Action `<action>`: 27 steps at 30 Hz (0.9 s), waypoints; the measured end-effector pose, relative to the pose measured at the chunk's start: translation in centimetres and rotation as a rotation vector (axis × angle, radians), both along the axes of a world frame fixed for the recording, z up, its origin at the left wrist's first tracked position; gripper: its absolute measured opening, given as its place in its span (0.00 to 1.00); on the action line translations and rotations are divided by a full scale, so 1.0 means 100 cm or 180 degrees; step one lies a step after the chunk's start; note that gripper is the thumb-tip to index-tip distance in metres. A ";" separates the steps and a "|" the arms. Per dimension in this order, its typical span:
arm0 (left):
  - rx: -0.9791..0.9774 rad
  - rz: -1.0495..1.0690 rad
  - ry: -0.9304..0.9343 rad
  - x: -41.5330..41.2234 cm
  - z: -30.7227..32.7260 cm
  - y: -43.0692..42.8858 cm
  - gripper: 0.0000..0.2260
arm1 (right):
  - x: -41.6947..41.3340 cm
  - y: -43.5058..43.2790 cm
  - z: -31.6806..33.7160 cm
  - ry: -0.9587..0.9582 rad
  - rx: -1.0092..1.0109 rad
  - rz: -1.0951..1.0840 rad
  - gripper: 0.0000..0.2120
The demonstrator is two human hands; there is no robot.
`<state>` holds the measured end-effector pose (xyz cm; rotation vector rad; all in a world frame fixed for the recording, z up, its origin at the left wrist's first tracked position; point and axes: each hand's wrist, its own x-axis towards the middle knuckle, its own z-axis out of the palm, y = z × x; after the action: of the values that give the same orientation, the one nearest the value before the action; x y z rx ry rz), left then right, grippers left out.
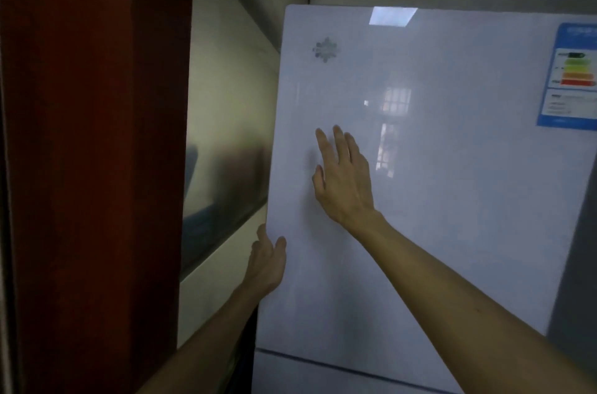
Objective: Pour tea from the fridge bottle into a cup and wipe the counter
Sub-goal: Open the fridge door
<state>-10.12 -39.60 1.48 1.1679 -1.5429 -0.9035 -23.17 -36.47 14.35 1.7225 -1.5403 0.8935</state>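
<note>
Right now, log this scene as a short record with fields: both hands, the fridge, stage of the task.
fridge door: white, glossy, upper door, looks shut or nearly shut
left hand: fingers wrapped round the door's left edge
right hand: flat, open, on or just off the door front
energy label: upper right of door
wooden frame: dark red, left of fridge
bottle, cup: not in view
stage: fridge being handled, no tea poured in view

A blue energy label with coloured bars sits at the upper right of a dark red wooden post, a grey snowflake emblem lies between them, and a glossy grey wall panel adjoins the post's right side.
</note>
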 end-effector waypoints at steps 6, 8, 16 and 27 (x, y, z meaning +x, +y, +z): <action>0.0025 -0.0036 0.0457 -0.004 0.003 -0.024 0.18 | 0.000 -0.056 0.006 0.0304 -0.0245 -0.0095 0.32; 0.0081 -0.0051 0.0535 -0.006 0.002 -0.031 0.17 | 0.002 -0.068 0.003 0.0352 -0.0370 -0.0218 0.30; 0.0253 -0.0069 0.0798 -0.011 0.005 -0.049 0.17 | 0.002 -0.088 -0.004 0.0425 -0.0742 -0.0368 0.29; 0.0043 -0.0209 0.0834 -0.006 0.004 -0.056 0.07 | 0.001 -0.095 -0.005 0.0502 -0.0905 -0.0562 0.28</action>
<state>-10.77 -45.20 1.90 0.9698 -1.3698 -1.0672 -23.06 -46.00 13.86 1.3974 -1.3646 0.8215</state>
